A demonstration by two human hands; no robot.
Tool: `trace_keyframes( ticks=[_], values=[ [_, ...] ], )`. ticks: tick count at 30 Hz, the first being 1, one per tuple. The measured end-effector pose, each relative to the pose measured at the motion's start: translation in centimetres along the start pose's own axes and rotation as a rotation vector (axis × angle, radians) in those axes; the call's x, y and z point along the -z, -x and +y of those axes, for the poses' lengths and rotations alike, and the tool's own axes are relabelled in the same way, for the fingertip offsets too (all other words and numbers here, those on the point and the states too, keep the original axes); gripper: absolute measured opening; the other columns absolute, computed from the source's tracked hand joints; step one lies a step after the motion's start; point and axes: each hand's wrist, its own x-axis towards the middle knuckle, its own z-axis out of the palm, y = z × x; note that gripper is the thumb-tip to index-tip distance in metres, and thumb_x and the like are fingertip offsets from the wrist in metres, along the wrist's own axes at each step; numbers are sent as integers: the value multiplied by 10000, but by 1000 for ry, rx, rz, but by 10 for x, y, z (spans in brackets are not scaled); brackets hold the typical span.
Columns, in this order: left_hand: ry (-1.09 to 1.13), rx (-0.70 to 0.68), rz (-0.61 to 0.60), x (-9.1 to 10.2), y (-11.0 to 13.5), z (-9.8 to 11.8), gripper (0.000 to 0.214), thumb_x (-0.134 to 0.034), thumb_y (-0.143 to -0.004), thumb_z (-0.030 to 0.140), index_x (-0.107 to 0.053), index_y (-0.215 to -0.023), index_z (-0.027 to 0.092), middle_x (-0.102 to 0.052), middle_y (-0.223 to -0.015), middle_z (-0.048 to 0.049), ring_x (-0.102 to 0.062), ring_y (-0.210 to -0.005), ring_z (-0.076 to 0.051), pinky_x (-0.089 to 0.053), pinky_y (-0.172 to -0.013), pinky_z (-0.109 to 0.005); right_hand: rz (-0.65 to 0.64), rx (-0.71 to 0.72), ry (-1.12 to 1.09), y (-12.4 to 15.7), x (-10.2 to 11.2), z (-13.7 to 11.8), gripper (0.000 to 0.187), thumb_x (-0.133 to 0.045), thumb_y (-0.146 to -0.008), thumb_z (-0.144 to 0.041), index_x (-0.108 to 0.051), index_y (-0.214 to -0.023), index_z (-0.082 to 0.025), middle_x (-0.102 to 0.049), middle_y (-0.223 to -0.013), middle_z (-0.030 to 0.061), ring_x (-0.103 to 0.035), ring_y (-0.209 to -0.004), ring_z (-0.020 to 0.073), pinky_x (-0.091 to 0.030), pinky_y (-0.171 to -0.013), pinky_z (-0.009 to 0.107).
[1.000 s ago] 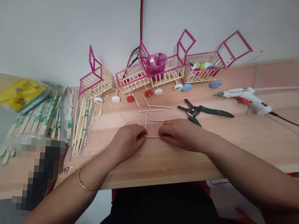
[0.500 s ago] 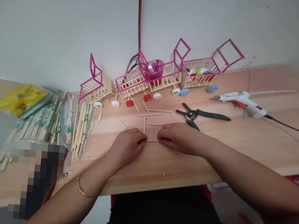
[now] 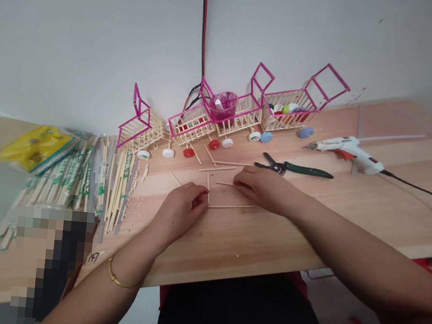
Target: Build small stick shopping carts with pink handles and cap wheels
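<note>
My left hand (image 3: 186, 211) is curled low over the table, its fingertips against an upright-lying wooden stick (image 3: 208, 181) near its lower end. There it meets the left end of another thin wooden stick (image 3: 230, 206), forming an L flat on the table. My right hand (image 3: 262, 190) has its fingertips closed on the right end of a short wooden stick (image 3: 224, 183) inside that L. Just above, a further stick (image 3: 217, 169) lies across the top. Green-handled pliers (image 3: 308, 169) rest beyond my right hand, partly hidden by it.
Small stick-built carts (image 3: 289, 110) with magenta rims and bottle-cap wheels line the wall; a magenta-stained cup (image 3: 224, 107) is among them. A white glue gun (image 3: 353, 151) with its cord lies at right. Bundled sticks (image 3: 71, 174) and a yellow packet (image 3: 35, 149) are at left.
My right hand has left the right end of the lower stick and moved up to the short stick above it. My left fingers have shifted slightly from the corner, which now shows.
</note>
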Motion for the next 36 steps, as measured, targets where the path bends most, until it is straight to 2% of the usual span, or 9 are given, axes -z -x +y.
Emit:
trace_keyframes(
  ticks=[6,19,26,29,31,33,36],
  values=[
    [-59,5,-60,1,0,0,89,-537,-847,159,-622,-828,172,-569,-770,-14,-541,-740,-156,-421,-698,-279,14,45,-35,-4,-7,-1,233,-455,-939,-211,-681,-933,-157,-659,-933,100,-612,-902,206,-440,-785,298],
    [-68,9,-79,0,0,-1,167,-501,-874,180,-659,-927,175,-612,-841,-39,-582,-791,-170,-460,-742,-294,50,66,-42,-5,-12,-2,228,-459,-946,-240,-677,-959,-173,-648,-935,84,-604,-885,188,-427,-770,283],
    [-62,12,-64,-1,-2,-2,165,-522,-859,180,-675,-920,170,-632,-809,-37,-586,-766,-169,-453,-720,-294,2,58,-32,-7,-10,-1,233,-454,-950,-246,-666,-997,-161,-648,-984,103,-607,-930,201,-431,-797,294],
    [-15,23,20,-1,-2,-4,161,-518,-865,203,-671,-909,177,-668,-814,-33,-601,-764,-161,-452,-715,-282,-8,41,-6,-6,-8,0,234,-449,-951,-231,-667,-987,-153,-654,-988,110,-612,-932,201,-430,-802,292],
    [9,67,126,2,-2,-7,166,-508,-873,227,-665,-902,182,-693,-847,-36,-616,-778,-156,-451,-717,-272,-15,26,29,-5,-5,1,239,-441,-952,-221,-669,-973,-153,-659,-983,109,-615,-926,202,-428,-794,291],
    [-45,167,218,8,-2,-11,189,-500,-880,283,-659,-853,185,-698,-818,-41,-620,-750,-162,-438,-681,-269,-17,1,80,-3,-2,2,239,-439,-949,-218,-669,-960,-153,-660,-974,107,-618,-913,208,-424,-776,292],
    [-251,388,229,19,-3,-17,318,-490,-874,445,-650,-759,196,-670,-691,-55,-599,-651,-189,-378,-582,-285,9,-49,136,1,4,1,221,-454,-934,-220,-661,-973,-150,-655,-991,113,-620,-885,215,-415,-743,297]
  ],
)
